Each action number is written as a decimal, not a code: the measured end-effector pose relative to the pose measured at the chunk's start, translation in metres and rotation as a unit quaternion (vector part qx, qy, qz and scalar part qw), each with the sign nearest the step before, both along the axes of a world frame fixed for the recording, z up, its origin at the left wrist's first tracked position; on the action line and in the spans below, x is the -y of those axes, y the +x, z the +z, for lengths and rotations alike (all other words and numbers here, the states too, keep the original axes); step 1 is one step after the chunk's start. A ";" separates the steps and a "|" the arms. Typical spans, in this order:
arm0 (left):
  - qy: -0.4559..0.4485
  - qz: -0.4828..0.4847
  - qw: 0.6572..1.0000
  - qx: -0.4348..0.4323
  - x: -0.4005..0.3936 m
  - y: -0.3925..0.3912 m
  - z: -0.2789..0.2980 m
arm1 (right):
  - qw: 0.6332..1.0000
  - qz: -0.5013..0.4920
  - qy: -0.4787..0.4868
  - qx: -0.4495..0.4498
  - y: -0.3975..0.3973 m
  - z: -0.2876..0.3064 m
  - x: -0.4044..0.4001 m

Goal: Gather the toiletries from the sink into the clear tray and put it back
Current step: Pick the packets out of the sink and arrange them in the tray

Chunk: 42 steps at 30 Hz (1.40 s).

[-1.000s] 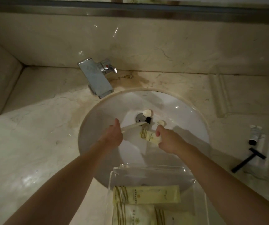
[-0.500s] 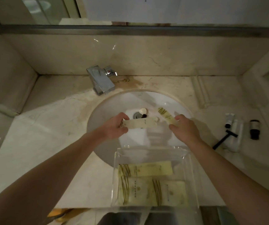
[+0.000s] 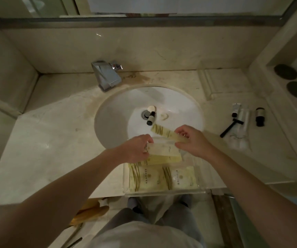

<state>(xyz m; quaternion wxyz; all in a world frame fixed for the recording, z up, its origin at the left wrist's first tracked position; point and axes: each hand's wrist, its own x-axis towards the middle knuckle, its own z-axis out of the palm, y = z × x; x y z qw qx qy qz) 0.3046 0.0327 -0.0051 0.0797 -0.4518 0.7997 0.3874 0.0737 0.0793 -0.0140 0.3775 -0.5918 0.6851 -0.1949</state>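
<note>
Now our left hand (image 3: 137,149) pinches a pale packet (image 3: 164,151) over the clear tray (image 3: 164,191), at 6 o'clock from the sink (image 3: 112,122); our right hand (image 3: 192,140) grips a striped packet (image 3: 165,133). At 12 o'clock, a small dark bottle (image 3: 151,118) lies by the drain (image 3: 145,114).

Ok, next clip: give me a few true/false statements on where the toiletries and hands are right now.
1. The right hand holds a striped packet above the sink. True.
2. The sink is already cleared of toiletries. False: a small dark bottle lies by the drain.
3. The clear tray holds no packets yet. False: several pale packets lie in it.
4. A black razor lies on the counter right of the sink. True.
5. The left hand is empty. False: it grips a pale packet over the tray.
</note>
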 end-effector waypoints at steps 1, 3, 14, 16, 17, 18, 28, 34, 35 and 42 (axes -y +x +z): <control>0.001 0.016 1.000 -0.004 -0.003 0.000 -0.002 | 1.000 0.027 0.010 -0.002 0.003 -0.002 -0.004; 0.002 0.054 0.998 -0.010 -0.006 0.001 -0.005 | 0.997 0.071 0.020 -0.010 0.010 -0.007 -0.011; 0.073 0.166 0.977 -0.108 -0.006 0.009 0.003 | 0.962 0.169 -0.134 -0.168 0.042 -0.023 -0.012; 0.062 0.167 0.979 -0.099 -0.007 0.009 0.006 | 0.958 0.171 -0.135 -0.187 0.044 -0.023 -0.010; 0.053 0.162 0.982 -0.082 -0.007 0.008 0.006 | 0.956 0.172 -0.139 -0.195 0.044 -0.023 -0.010; 0.042 0.156 0.985 -0.059 -0.008 0.008 0.006 | 0.953 0.172 -0.147 -0.201 0.043 -0.023 -0.009; 0.098 0.214 0.970 -0.059 -0.017 0.003 -0.011 | 0.953 0.092 -0.169 -0.236 0.006 -0.016 -0.014; 0.118 0.148 0.980 -0.054 -0.017 0.005 -0.017 | 0.961 0.099 -0.158 -0.202 0.020 -0.013 -0.008; 0.126 0.147 0.979 -0.058 -0.015 0.007 -0.018 | 0.963 0.107 -0.150 -0.196 0.024 -0.015 -0.008; -0.023 0.289 0.950 -0.119 -0.010 0.019 -0.010 | 0.944 0.165 -0.160 -0.236 0.044 -0.032 -0.016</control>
